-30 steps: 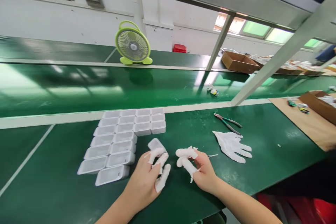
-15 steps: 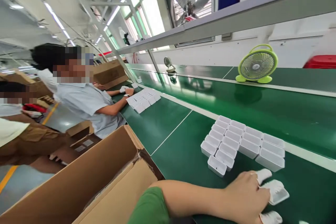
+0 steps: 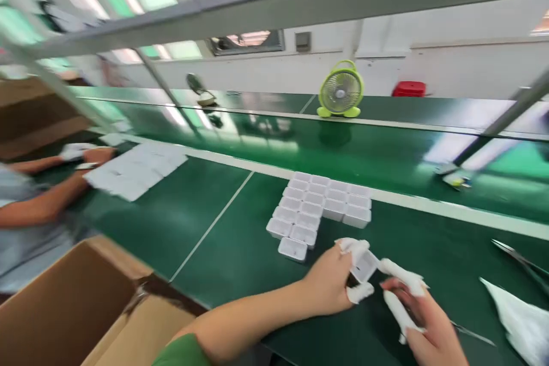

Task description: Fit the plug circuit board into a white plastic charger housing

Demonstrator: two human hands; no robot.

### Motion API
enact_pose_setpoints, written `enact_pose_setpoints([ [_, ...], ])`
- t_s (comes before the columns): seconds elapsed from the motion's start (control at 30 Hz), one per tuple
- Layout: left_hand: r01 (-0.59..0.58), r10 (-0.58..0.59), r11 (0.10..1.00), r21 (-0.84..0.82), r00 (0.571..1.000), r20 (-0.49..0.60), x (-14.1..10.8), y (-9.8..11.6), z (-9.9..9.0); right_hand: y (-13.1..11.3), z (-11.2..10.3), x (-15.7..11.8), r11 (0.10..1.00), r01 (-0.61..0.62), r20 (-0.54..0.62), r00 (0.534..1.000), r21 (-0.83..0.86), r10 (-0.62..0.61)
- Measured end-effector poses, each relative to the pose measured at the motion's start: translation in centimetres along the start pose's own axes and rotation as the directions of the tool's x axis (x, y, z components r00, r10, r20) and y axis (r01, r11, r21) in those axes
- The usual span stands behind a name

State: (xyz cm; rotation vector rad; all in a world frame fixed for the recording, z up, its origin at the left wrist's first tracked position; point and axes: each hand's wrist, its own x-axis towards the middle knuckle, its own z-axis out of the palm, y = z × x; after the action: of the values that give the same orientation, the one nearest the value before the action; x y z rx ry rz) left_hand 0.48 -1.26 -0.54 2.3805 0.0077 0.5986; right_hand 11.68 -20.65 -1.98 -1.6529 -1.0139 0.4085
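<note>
My left hand point(image 3: 334, 274), with white cots on its fingertips, grips a small translucent plastic box point(image 3: 365, 266) by its side. The box is tilted so that its inside shows. Close to its right corner is my right hand point(image 3: 422, 311), index finger and thumb apart, both in white cots. What look like metal tweezers point(image 3: 474, 333) stick out past this hand, apparently held in the curled fingers; the grip is partly hidden. Beyond my left hand, several similar plastic boxes point(image 3: 306, 209) stand in rows on the green table point(image 3: 214, 194).
A cardboard box point(image 3: 115, 303) is at the lower left. To the right lie a metal hand tool point(image 3: 514, 254) and a white bag point(image 3: 521, 317). A green fan point(image 3: 341, 91) stands at the back. Another person's hand point(image 3: 96, 154) rests by white pieces point(image 3: 137, 168) on the left.
The view has swung right and my right hand has come into sight. My left hand has brought its plastic box up beside it.
</note>
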Motion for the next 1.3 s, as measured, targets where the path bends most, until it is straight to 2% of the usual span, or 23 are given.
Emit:
enact_pose_setpoints([
  [0.07,0.012,-0.012,0.998,-0.067,1.0,0.0,-0.6,0.3,-0.1,-1.5,0.4,0.1,0.994,-0.091,-0.015,0.996,0.059,0.092],
  [0.1,0.033,-0.029,0.995,-0.091,0.999,0.046,-0.8,0.3,-0.2,-2.0,0.7,0.2,0.99,-0.111,-0.022,0.993,0.087,0.113],
  [0.2,0.084,-0.077,0.994,-0.068,0.992,0.102,-1.3,-0.1,-0.2,-2.6,1.4,0.6,0.977,-0.163,-0.031,0.985,0.135,0.169],
  [0.3,0.087,-0.087,0.996,0.0,0.989,0.12,-1.6,-0.5,-0.1,-2.8,1.7,0.4,0.973,-0.21,-0.013,0.977,0.095,0.212],
  [0.4,0.041,-0.047,0.997,0.059,0.994,0.101,-1.6,-0.8,-0.1,-2.8,1.6,0.0,0.973,-0.231,0.013,0.973,0.025,0.231],
  [0.53,-0.017,0.015,0.997,0.07,0.999,0.033,-1.2,-0.5,-0.4,-3.1,1.2,0.1,0.979,-0.182,0.02,0.983,-0.096,0.185],
  [0.77,-0.176,0.191,0.978,0.116,0.973,-0.132,-0.6,0.1,-1.0,-4.3,0.8,0.8,0.981,0.027,0.039,0.999,-0.19,-0.02],
  [1.0,-0.244,0.259,0.964,0.105,0.95,-0.174,-0.6,0.2,-1.3,-4.7,0.7,1.2,0.977,0.159,0.079,0.986,-0.14,-0.149],
  [1.1,-0.26,0.275,0.959,0.114,0.949,-0.155,-0.6,0.3,-1.3,-5.0,0.7,1.5,0.982,0.164,0.108,0.982,-0.091,-0.154],
  [1.3,-0.25,0.256,0.966,0.065,0.959,-0.121,-0.7,0.5,-1.5,-5.2,0.6,1.5,0.994,0.105,0.078,0.991,0.007,-0.106],
])
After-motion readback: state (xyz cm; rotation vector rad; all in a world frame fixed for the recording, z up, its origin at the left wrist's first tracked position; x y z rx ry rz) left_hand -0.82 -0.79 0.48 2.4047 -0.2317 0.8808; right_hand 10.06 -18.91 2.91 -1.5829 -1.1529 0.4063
